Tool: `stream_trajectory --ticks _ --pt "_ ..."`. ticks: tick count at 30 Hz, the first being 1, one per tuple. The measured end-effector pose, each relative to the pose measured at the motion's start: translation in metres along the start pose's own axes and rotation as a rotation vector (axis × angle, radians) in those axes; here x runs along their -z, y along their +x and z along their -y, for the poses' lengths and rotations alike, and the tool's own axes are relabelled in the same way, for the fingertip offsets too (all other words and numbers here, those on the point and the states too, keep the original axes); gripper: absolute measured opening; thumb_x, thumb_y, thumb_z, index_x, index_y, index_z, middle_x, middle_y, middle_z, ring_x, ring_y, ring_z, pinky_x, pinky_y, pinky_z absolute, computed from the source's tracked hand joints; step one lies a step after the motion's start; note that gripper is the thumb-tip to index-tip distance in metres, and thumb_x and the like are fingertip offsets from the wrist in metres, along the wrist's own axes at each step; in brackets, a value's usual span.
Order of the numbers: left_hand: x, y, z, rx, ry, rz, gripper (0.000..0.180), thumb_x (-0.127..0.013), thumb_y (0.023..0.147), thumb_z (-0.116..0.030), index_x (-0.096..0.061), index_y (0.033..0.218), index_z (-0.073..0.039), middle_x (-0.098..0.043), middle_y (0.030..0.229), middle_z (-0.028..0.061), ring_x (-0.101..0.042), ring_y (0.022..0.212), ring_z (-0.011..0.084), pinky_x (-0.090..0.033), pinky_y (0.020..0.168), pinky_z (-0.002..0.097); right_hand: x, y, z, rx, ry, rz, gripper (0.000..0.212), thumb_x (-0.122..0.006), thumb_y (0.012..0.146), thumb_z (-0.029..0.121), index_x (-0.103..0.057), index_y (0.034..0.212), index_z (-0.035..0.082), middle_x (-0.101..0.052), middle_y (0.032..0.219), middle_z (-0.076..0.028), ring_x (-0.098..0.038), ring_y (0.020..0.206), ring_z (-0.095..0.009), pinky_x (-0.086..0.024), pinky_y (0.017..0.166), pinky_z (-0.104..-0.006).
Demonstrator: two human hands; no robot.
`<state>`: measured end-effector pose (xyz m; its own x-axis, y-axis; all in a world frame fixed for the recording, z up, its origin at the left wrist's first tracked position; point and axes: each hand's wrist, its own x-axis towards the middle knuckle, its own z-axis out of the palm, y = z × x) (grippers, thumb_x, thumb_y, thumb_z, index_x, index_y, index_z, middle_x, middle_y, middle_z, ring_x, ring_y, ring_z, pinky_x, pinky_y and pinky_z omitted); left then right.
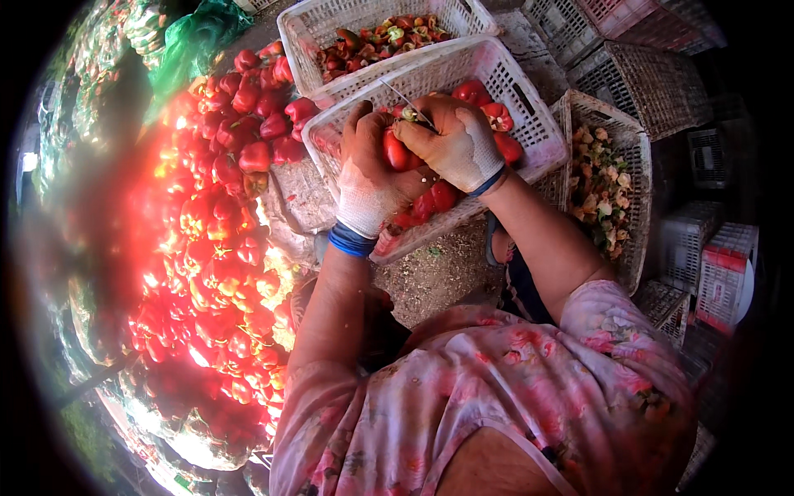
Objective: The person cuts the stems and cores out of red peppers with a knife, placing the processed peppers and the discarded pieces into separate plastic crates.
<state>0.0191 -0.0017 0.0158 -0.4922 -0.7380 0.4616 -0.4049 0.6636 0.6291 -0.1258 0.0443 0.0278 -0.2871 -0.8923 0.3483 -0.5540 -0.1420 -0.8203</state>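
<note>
Both my hands, in white gloves with brownish-orange coated fingers, meet over a white plastic crate [542, 136]. My left hand [368, 178] is closed around a red bell pepper [397, 152]. My right hand [461, 145] is closed at the pepper's top, gripping what looks like a thin knife [397, 91]; its narrow blade sticks out past the fingers and its handle is hidden. A green stem end [409, 114] shows between the fingertips. Several red peppers [442, 196] lie in the crate below and around my hands.
A large heap of red bell peppers [219, 215] spreads on my left, partly washed out by glare. Beyond the crate stands another crate [299, 50] of pepper scraps. A crate [637, 157] with pale trimmings is on my right, near stacked crates [649, 87]. Green netting [194, 41] lies far left.
</note>
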Motion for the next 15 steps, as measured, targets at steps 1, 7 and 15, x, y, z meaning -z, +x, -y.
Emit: stream_trajectory --ticks 1,7,15 --pt "-0.012 -0.001 0.007 -0.032 -0.035 -0.093 0.070 -0.084 0.059 -0.020 -0.051 0.117 0.001 -0.058 0.114 0.0236 -0.057 0.107 0.0430 -0.047 0.096 0.0472 0.000 0.000 -0.003 -0.003 0.038 -0.007 0.021 -0.070 0.082 0.025 -0.069 0.090 0.005 -0.067 0.083 -0.015 -0.067 0.075 -0.031 -0.052 0.069 -0.0375" --pt "-0.029 0.006 -0.004 0.590 -0.712 -0.039 0.056 -0.075 0.063 -0.007 -0.050 0.113 -0.001 -0.058 0.107 0.0123 -0.058 0.099 0.0213 -0.048 0.090 0.0333 -0.006 0.002 -0.019 -0.166 0.251 -0.048 0.018 -0.071 0.084 0.019 -0.070 0.094 0.004 -0.071 0.083 -0.012 -0.068 0.074 -0.021 -0.052 0.070 -0.0322" --pt "-0.048 0.009 0.002 0.444 -0.587 -0.122 0.049 -0.077 0.068 -0.010 -0.053 0.110 -0.003 -0.060 0.102 0.0123 -0.059 0.093 0.0202 -0.049 0.085 0.0307 -0.003 0.004 -0.017 -0.565 0.451 -0.152 0.018 -0.073 0.085 0.017 -0.072 0.091 0.001 -0.071 0.083 -0.004 -0.062 0.071 -0.010 -0.050 0.066 -0.0288"
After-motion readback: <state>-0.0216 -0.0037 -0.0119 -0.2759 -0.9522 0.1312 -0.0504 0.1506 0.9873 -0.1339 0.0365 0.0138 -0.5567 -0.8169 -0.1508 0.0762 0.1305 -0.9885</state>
